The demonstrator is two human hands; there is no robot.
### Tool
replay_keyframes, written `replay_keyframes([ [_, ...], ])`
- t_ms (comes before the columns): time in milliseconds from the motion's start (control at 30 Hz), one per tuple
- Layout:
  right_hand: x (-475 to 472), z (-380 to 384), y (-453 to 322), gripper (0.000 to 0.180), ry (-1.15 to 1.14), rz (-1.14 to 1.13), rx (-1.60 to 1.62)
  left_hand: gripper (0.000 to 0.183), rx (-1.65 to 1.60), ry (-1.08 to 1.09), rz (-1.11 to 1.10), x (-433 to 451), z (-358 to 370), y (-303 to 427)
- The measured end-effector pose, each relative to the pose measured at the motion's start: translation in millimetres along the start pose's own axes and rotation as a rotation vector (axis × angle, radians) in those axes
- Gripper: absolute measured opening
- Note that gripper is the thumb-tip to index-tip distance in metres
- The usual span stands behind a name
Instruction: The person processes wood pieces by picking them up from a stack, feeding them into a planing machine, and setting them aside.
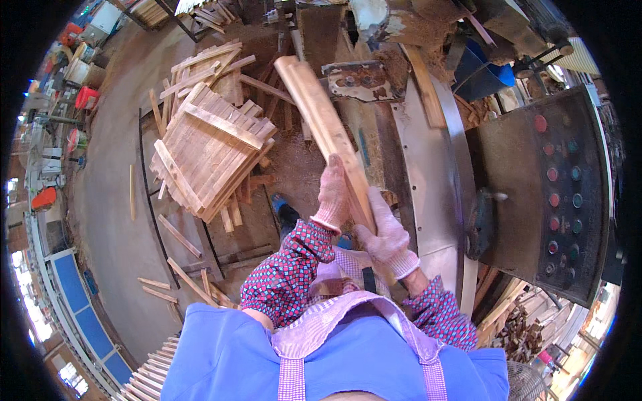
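Both gloved hands hold a small bundle of long wooden strips [321,120] that slants up and to the left in front of my body. My left hand [334,193] grips its left side, thumb lying along the wood. On the right side, nearer the bundle's lower end, my right hand [385,233] closes around it. The far end of the strips reaches close to a rusty metal bracket [361,82] on the woodworking machine. A pale metal machine table [426,165] runs alongside, just right of my right hand.
A stack of wooden strips [215,145] with cross battens stands at the left, loose strips [180,235] scattered by it. To the right is a control panel [562,190] with several push buttons. A board [426,90] lies on the machine table; a blue bin [481,70] stands behind.
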State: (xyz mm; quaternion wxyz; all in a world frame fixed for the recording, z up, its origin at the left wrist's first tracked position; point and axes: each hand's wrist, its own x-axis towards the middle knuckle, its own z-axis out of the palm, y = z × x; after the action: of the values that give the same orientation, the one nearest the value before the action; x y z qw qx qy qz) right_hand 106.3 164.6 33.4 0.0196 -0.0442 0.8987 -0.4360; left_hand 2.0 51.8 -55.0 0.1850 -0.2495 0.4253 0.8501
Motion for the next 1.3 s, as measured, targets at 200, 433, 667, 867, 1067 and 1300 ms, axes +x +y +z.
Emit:
replay_keyframes([
  [200,-109.7,-43.2,2.4,0.070,0.118,0.361,-0.190,0.059,-0.257,-0.205,-0.198,-27.8,10.5,-7.3],
  [433,-39.5,-61.4,117.6,0.059,0.245,0.266,-0.978,0.058,-0.299,-0.277,-0.306,-19.2,-19.4,-11.3],
  [667,182.0,-120.5,167.4,0.051,0.313,0.095,-1.047,0.059,-0.169,-0.191,-0.168,-32.4,-9.7,12.0],
  [867,86.1,-59.7,76.8,0.058,0.183,0.200,0.522,0.055,-0.390,-0.212,-0.074,-30.5,33.1,22.4],
  [1067,-50.4,-42.4,12.9,0.073,-0.003,0.435,-0.090,0.051,0.038,-0.429,0.256,-40.1,17.3,-30.2],
  [1300,-157.5,-20.9,57.6,0.061,0.270,0.607,-0.701,0.065,1.058,0.219,0.155,163.7,-164.9,58.2],
])
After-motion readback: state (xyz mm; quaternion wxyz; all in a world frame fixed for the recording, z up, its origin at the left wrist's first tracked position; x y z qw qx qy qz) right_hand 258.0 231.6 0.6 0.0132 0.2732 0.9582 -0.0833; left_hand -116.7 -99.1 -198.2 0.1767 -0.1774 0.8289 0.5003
